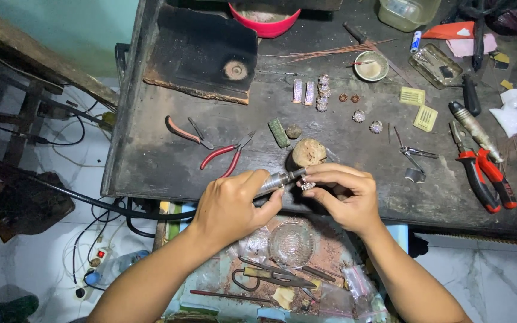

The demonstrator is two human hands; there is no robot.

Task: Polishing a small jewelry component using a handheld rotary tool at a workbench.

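Here our left hand [231, 206] grips the rotary handpiece [279, 179], its tip on the small silver piece [307, 186] our right hand [345, 194] pinches, so grinding looks mid-way, with several similar pieces [323, 93] lying beyond both hands.

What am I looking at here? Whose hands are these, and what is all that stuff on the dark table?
This one picture comes from a camera worn on a person's head, looking down, so the two bare hands are that person's own. The left hand grips a silver pen-shaped tool joined to a long black hose. The right hand pinches a tiny sparkly metal piece at the tool's tip, just in front of a round wooden peg. On the dark workbench lie red-handled pliers, bigger red pliers, tweezers, small sparkly beads, a little round dish and a red bowl. Lower down, a tray holds a glass dish and more tools.
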